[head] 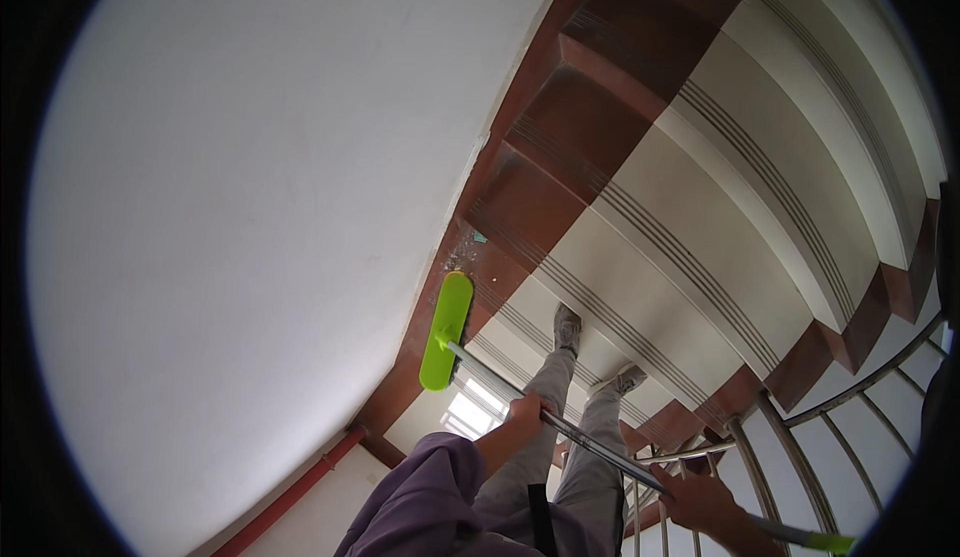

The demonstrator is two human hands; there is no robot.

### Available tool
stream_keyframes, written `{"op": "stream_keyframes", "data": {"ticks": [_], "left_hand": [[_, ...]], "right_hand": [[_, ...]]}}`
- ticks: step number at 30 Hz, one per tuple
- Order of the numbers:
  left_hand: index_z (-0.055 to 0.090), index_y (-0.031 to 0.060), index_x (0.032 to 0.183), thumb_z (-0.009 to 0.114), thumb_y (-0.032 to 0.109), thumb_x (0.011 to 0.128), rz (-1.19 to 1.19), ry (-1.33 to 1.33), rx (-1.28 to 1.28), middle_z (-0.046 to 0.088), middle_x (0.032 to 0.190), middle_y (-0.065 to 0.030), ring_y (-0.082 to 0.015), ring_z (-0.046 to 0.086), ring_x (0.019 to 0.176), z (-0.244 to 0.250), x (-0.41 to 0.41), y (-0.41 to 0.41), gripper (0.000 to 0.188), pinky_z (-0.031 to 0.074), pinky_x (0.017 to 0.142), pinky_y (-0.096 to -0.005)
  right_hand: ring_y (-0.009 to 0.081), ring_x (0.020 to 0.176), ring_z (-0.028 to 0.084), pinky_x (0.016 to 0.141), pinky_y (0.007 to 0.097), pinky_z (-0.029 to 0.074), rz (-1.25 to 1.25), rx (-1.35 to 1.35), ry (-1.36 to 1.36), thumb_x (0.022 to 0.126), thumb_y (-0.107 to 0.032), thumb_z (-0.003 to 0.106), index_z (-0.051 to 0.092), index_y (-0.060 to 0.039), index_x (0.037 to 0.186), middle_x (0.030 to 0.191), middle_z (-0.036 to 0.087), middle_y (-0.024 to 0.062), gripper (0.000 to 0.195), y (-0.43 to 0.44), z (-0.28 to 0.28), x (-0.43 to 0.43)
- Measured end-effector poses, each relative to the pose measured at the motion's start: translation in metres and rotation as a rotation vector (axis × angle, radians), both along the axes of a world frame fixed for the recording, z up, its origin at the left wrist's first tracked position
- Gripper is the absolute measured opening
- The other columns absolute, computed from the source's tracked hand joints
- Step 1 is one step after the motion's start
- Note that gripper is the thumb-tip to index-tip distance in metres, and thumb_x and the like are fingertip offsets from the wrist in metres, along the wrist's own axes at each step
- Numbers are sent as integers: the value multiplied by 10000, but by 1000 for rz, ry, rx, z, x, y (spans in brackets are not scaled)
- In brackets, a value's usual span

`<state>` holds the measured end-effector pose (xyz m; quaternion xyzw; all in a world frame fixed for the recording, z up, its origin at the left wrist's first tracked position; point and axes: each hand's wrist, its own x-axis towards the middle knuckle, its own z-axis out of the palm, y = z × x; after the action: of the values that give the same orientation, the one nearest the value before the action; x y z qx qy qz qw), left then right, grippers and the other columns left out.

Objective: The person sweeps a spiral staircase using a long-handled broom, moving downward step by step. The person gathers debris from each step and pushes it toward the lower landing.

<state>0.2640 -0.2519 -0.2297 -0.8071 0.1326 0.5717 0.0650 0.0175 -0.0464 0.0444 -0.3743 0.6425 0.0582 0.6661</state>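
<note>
A push broom with a bright green head (pixel 448 332) reaches across to the red-brown border of a stair tread beside the wall. My left hand (pixel 529 412) is wrapped around the grey metal broom handle (pixel 592 446) at about its middle. Farther up the handle, near its green end, my right hand (pixel 694 498) grips it too. Just beyond the tip of the broom head lies a patch of pale dust and debris (pixel 455 255). A small teal scrap (pixel 480 236) rests by the riser. The bristles are mostly hidden under the head.
Stone stairs (pixel 660 174) with dark grooved strips curve up to the right. A white wall (pixel 247 204) borders them on the left, a metal railing (pixel 787 459) on the right. My shoes (pixel 568 329) stand on the steps. A red pipe (pixel 292 489) runs along the lower left.
</note>
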Motion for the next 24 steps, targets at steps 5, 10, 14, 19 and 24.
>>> {"op": "stream_keyframes", "data": {"ticks": [5, 10, 14, 19, 24], "left_hand": [[397, -14, 777, 497, 66, 817, 108, 272, -37, 432, 596, -98, -228, 443, 429, 7, -94, 4, 134, 468, 422, -387], [441, -11, 725, 498, 134, 836, -58, 519, -169, 486, 539, -116, -247, 519, 436, -40, -192, -49, 192, 410, 381, -364], [464, -22, 718, 498, 177, 849, -172, 327, -136, 514, 508, -129, -266, 559, 461, -69, -162, -76, 241, 358, 362, -357], [486, -31, 710, 460, 81, 841, 44, 75, -32, 518, 642, -183, -332, 536, 568, -48, 1, -64, 175, 462, 513, -470], [465, -49, 791, 584, 114, 803, 409, -53, -175, 462, 560, -123, -280, 530, 499, 27, 117, -12, 203, 487, 420, -410]], "right_hand": [[379, 692, 612, 595, 472, 484, -327, 112, 206, 844, -317, 536, 555, -133, 1159, 785, 632, 185, 365, 6, 42, 2], [379, 591, 596, 577, 489, 476, -333, -218, 343, 796, -200, 559, 413, -76, 1311, 653, 595, 206, 549, -45, 0, -60], [348, 618, 606, 606, 456, 487, -367, -158, 144, 795, -184, 580, 451, -76, 1287, 721, 605, 224, 520, -75, -29, -88], [328, 611, 608, 595, 442, 492, 100, -385, 77, 817, -272, 587, 454, -144, 1295, 728, 609, 215, 513, -63, -53, -12], [383, 682, 618, 640, 454, 486, -195, -483, -87, 832, -327, 575, 403, -181, 1327, 749, 617, 223, 544, 1, -42, 87]]}}
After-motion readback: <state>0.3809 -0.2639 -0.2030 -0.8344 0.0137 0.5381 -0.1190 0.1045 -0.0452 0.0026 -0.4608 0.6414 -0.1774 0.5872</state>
